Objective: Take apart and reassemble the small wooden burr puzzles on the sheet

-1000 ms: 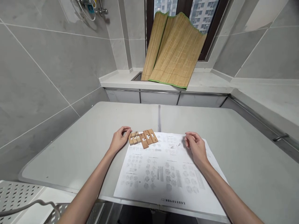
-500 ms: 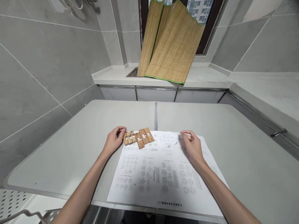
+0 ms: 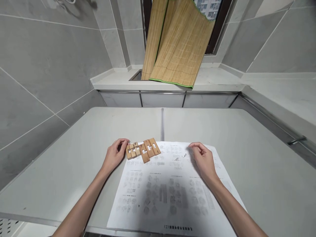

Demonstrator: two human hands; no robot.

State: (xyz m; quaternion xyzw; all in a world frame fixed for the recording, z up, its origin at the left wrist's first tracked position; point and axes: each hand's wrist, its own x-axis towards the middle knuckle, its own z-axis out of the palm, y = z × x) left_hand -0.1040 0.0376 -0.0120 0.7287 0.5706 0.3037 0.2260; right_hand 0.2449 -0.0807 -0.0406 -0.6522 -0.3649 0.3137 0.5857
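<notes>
1. View shifted; wooden pieces still on the far left of the paper, layout unchanged.
2. Left hand at their end; cannot tell whether its fingers grip.
3. Right hand empty, fingers loosely parted.

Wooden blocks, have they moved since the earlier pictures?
No, not visibly: the wooden blocks keep their place against the table seam, their right end just left of its line; the view shifted.
</notes>
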